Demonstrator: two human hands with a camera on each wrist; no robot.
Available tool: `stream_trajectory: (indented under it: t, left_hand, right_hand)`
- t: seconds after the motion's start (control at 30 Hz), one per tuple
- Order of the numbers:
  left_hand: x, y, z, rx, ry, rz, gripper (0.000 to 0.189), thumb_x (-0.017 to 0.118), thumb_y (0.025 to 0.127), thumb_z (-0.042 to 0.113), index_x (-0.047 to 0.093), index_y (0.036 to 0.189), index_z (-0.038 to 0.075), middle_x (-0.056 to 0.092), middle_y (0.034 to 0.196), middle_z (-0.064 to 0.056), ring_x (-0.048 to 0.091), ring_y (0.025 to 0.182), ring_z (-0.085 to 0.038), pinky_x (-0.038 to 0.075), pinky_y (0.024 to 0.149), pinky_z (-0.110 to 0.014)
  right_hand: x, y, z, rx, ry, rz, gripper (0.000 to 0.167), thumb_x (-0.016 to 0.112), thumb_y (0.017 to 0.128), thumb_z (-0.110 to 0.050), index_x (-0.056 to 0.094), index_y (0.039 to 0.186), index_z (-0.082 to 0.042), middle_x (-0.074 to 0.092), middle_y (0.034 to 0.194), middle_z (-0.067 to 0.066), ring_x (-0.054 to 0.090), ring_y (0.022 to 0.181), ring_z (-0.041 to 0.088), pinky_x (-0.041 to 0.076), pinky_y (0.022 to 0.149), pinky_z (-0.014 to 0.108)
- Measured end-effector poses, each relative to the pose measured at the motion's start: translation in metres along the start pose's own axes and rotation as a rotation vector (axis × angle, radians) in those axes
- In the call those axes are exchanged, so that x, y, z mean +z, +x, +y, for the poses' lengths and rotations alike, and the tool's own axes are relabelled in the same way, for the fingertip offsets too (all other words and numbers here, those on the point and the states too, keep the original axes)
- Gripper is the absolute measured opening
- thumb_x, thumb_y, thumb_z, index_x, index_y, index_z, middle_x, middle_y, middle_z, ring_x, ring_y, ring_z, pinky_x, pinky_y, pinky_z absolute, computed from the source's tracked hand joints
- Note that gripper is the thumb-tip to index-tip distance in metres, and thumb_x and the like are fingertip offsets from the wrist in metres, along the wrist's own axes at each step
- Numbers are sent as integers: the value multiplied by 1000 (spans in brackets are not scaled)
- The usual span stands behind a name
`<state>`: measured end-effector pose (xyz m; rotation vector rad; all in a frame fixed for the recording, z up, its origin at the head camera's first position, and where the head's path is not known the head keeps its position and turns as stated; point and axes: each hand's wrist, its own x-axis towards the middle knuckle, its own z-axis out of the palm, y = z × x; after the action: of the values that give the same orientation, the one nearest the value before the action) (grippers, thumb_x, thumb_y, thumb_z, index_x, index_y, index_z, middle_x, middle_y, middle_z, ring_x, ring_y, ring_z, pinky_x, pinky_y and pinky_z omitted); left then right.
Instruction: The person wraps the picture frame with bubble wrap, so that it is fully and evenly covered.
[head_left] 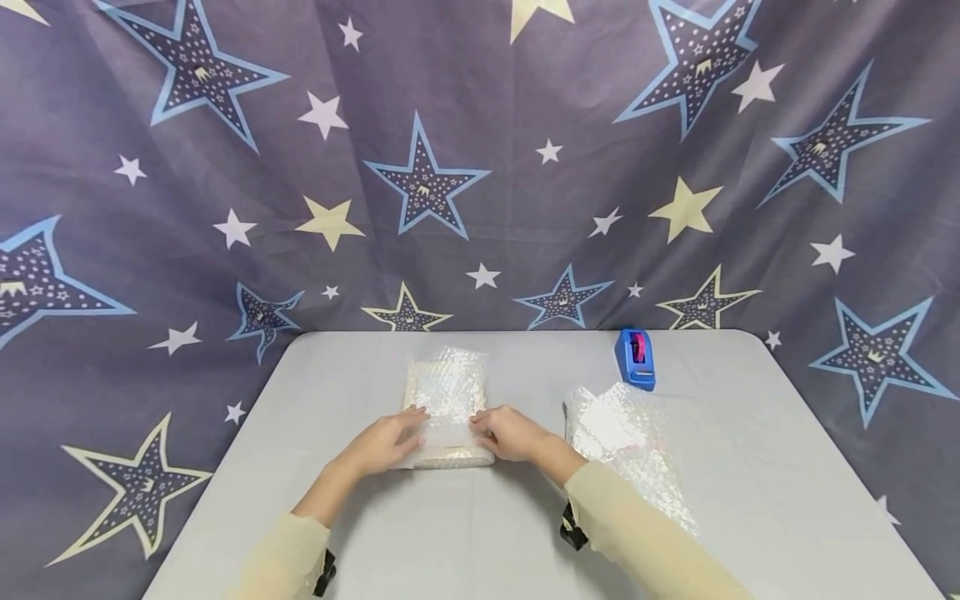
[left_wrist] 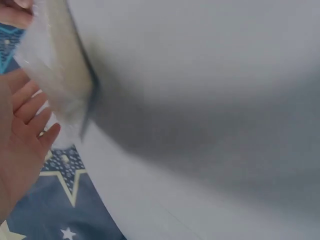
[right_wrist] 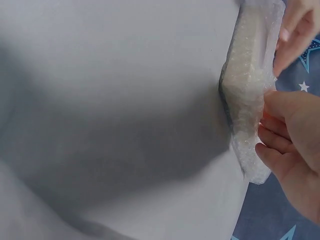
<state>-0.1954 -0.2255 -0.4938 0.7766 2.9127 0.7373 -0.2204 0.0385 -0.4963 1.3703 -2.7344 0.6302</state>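
Observation:
On the table, a flat, pale beige rectangular thing [head_left: 447,457] lies wrapped in clear bubble wrap [head_left: 450,379]; its kind is hidden by the wrap. The wrap reaches past the thing's far edge. My left hand [head_left: 386,440] rests at the left side of the package, fingers spread loosely against the wrap. At the right side, my right hand [head_left: 512,433] pinches the wrap's edge between thumb and forefinger. The right wrist view has the package [right_wrist: 245,75] side-on, its bubbled wrap [right_wrist: 252,162] beside the curled lower fingers.
A second piece of bubble wrap [head_left: 630,442] lies on the table to the right, near my right forearm. Behind it stands a blue tape dispenser [head_left: 635,360] with a pink-red roll. A star-patterned curtain [head_left: 450,275] hangs along the table's [head_left: 360,354] far edge.

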Motion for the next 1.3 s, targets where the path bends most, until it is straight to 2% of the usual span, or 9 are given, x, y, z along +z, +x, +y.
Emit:
stream_trajectory:
  t: [0.13, 0.23, 0.4, 0.53, 0.77, 0.93, 1.1, 1.3]
  left_hand:
    - [1, -7, -7, 24, 70, -2, 47, 56, 96, 27, 53, 134, 0, 48, 145, -20, 41, 138, -38, 32, 115, -55]
    - [6, -11, -11, 45, 115, 36, 49, 54, 97, 32, 51, 137, 3, 48, 146, -17, 41, 139, -36, 33, 115, -55]
    - [16, -16, -19, 121, 251, 112, 52, 52, 97, 37, 51, 137, 3, 51, 144, -17, 45, 136, -36, 36, 113, -54]
    - [18, -14, -20, 150, 332, 125, 55, 52, 97, 38, 50, 138, 3, 50, 144, -17, 46, 136, -36, 36, 113, -53]
    - [7, -6, -12, 169, 349, 63, 53, 53, 96, 33, 50, 136, -1, 49, 144, -21, 45, 135, -38, 35, 114, -53]
    - [1, 7, 4, 214, 334, 21, 49, 57, 94, 25, 50, 136, 0, 50, 144, -20, 46, 135, -36, 36, 114, -52]
    - [6, 16, 18, 215, 339, -66, 48, 55, 95, 22, 50, 138, 3, 50, 144, -16, 47, 135, -33, 38, 114, -48]
    - [17, 9, 23, 206, 305, -101, 43, 53, 95, 15, 53, 136, 4, 54, 142, -12, 51, 132, -29, 41, 112, -45]
  right_hand:
    - [-2, -1, 0, 8, -4, 5, 23, 66, 87, -9, 70, 108, 2, 69, 119, 17, 65, 116, 29, 50, 104, 39]
    - [-3, 0, -1, 19, -17, -3, 25, 66, 88, -11, 70, 110, 0, 68, 120, 16, 64, 117, 28, 49, 105, 38]
    - [-6, 3, -3, 25, -26, -28, 25, 66, 89, -13, 70, 110, 0, 68, 121, 14, 63, 118, 28, 49, 105, 38]
    - [-8, 4, -4, 31, -29, -21, 26, 66, 88, -11, 69, 112, 1, 68, 121, 15, 63, 118, 29, 48, 105, 38]
    - [-9, 5, -3, 30, -36, -24, 26, 66, 88, -10, 69, 111, 1, 68, 120, 17, 64, 117, 29, 49, 105, 38]
    - [-10, 3, -2, 29, -34, -26, 25, 66, 88, -9, 69, 110, 1, 69, 118, 17, 65, 114, 30, 51, 103, 39]
    - [-9, 3, -4, 39, -33, -31, 26, 66, 87, -10, 69, 111, 1, 70, 117, 15, 65, 114, 29, 51, 103, 39]
    - [-4, 1, -10, 83, 2, -33, 29, 66, 87, -10, 68, 113, 1, 68, 119, 17, 65, 115, 29, 50, 104, 39]
